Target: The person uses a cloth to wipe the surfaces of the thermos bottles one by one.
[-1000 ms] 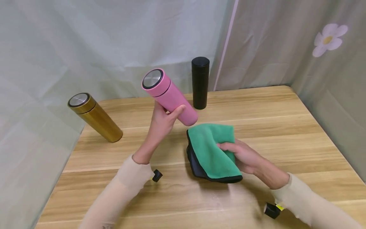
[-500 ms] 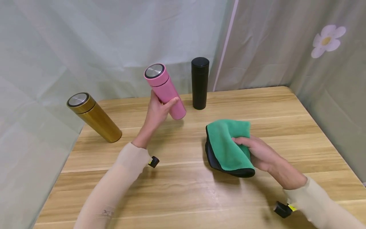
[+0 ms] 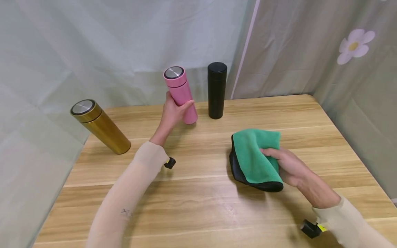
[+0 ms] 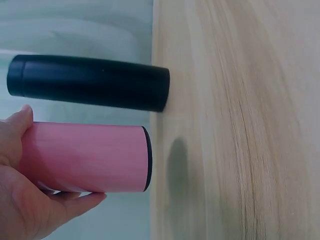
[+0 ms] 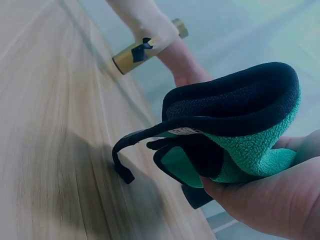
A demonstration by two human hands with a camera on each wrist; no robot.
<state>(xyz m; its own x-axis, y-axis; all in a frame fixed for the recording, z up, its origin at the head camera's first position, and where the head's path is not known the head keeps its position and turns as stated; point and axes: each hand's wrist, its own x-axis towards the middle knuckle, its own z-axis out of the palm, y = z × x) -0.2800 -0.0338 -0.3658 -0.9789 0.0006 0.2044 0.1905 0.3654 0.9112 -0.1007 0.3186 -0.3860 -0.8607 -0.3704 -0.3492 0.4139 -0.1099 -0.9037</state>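
My left hand (image 3: 174, 111) grips a pink thermos flask (image 3: 181, 94) with a silver-topped lid, its thumb across the front. In the left wrist view, the base of the pink flask (image 4: 90, 157) hangs above the wood, with its shadow apart from it. A black flask (image 3: 216, 91) stands upright just to its right. On the right, my right hand (image 3: 291, 167) pinches a folded green cloth (image 3: 255, 156) with a black border and dark underside. The right wrist view shows the thumb pressing the folds of the cloth (image 5: 260, 145) over the table.
A gold flask (image 3: 102, 127) with a silver lid stands at the left of the wooden table (image 3: 198, 213). Pale curtains (image 3: 139, 44) hang behind the table's back edge and at both sides. A black wrist camera (image 3: 170, 163) sits below the left sleeve.
My left hand has carried the pink flask back and down, and it has become more upright. My right hand has moved right with the cloth, away from the flask.
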